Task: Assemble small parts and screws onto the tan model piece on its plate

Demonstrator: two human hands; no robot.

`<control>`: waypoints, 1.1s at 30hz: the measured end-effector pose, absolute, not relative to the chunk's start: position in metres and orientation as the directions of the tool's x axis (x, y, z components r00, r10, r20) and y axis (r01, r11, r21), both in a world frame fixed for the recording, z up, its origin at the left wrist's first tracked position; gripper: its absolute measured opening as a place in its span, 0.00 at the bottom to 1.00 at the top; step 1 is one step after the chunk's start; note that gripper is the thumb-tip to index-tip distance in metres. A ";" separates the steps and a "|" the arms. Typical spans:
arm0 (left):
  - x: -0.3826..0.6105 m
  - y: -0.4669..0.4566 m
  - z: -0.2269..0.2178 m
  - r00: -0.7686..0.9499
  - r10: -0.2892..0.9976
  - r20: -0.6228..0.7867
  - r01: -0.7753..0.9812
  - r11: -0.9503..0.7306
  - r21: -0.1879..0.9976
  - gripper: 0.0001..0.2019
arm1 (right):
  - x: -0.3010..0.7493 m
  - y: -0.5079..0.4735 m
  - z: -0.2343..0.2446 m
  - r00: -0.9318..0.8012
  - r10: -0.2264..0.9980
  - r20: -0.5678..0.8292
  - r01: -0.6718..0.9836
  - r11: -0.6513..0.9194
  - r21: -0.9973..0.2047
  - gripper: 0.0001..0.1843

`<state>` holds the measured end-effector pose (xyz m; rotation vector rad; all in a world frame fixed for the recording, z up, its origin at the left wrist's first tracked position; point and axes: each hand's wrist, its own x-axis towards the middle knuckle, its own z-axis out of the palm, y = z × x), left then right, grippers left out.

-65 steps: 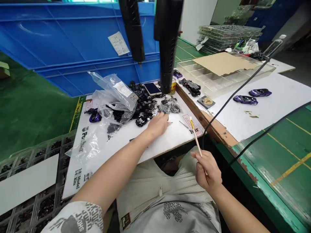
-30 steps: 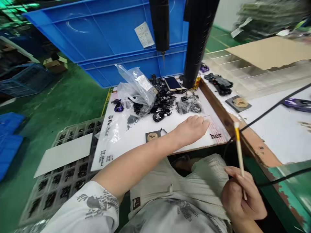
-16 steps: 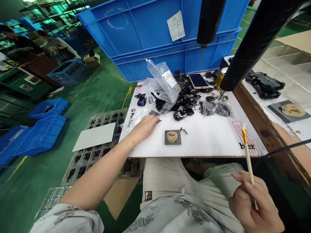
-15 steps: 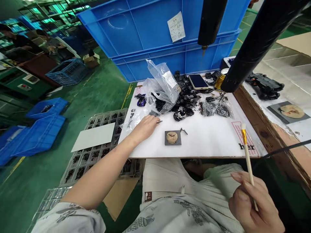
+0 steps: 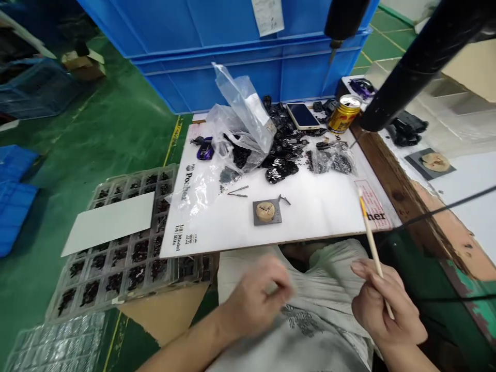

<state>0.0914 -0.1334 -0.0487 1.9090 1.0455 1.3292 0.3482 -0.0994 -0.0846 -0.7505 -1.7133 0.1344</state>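
Slantwise, a wooden paintbrush point(image 5: 371, 240) points up and away, pinched in the grip of the right hand point(image 5: 383, 305).

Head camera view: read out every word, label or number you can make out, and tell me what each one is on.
"Pocher" on the white board
"Model" and "Kits" lower on that board, their numbers too blurred
"ner" on the pink-outlined panel
Too small to read: the paper note on the blue crate and the gold can
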 end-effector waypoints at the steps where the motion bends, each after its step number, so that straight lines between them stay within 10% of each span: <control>1: 0.103 -0.139 -0.048 0.326 0.835 0.443 0.152 -0.508 0.848 0.06 | 0.343 -0.100 -0.080 -0.104 0.530 0.841 0.392 0.799 -0.456 0.29; 7: 0.112 -0.140 -0.065 0.338 0.878 0.341 0.088 -0.390 0.917 0.06 | 0.309 -0.093 -0.065 -0.218 0.455 0.864 0.323 0.869 -0.376 0.17; 24: 0.123 -0.146 -0.074 0.403 0.790 0.462 -0.054 -0.484 0.874 0.07 | 0.337 -0.106 -0.069 -0.243 0.488 0.838 0.306 0.859 -0.412 0.28; 33: 0.116 -0.144 -0.081 0.498 0.762 0.414 -0.058 -0.447 0.892 0.26 | 0.338 -0.110 -0.073 -0.256 0.523 0.813 0.315 0.840 -0.441 0.27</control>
